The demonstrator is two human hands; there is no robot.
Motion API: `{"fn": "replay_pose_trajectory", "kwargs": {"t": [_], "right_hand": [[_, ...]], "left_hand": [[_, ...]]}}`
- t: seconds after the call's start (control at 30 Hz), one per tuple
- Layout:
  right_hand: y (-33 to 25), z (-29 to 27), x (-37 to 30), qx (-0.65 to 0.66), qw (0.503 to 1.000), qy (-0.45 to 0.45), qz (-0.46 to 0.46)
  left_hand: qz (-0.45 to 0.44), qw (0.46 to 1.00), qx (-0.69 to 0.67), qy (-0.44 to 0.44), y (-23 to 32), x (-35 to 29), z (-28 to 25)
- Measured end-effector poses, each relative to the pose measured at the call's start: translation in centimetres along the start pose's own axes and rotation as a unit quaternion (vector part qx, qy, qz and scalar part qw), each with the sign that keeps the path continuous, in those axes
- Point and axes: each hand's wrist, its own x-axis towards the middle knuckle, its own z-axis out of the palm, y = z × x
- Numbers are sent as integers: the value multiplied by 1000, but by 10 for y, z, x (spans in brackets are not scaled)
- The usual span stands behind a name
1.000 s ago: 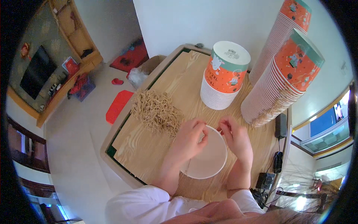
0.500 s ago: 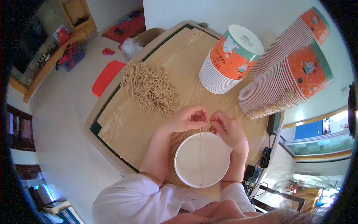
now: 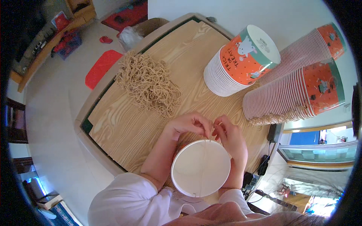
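A white paper bucket (image 3: 200,168) stands upright close to my body, its open mouth facing up. A thin tan string (image 3: 204,162) runs straight across the mouth from the near rim to the far rim. My left hand (image 3: 187,124) and my right hand (image 3: 230,136) meet at the far rim, both pinching the string's end with fingertips. The hands touch each other just above the bucket's edge.
A heap of tan string pieces (image 3: 148,83) lies on the wooden table (image 3: 124,124) to the far left. Stacks of orange and white paper buckets (image 3: 241,62) lie at the back right, more stacks (image 3: 298,90) beside them. A cable and plug (image 3: 272,133) hang at the right edge.
The bucket has come nearer to my body and stands more upright. Both hands moved from its sides to its far rim, pinching the string now stretched across the mouth.
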Motion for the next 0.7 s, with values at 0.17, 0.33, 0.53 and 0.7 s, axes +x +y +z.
{"fn": "replay_pose_trajectory", "kwargs": {"t": [0.17, 0.33, 0.53, 0.7], "right_hand": [[-7, 7, 0, -14, 1000, 26, -9], [-7, 1, -8, -54, 996, 64, -25], [-16, 2, -13, -15, 997, 71, -19], [-14, 0, -20, -31, 996, 76, -42]], "left_hand": [[-19, 998, 64, -20, -9, -7, -5], [-41, 995, 86, -31, 0, 3, 2], [-42, 998, -15, 47, 13, -5, 12], [-24, 986, -88, 137, 58, 13, 31]]}}
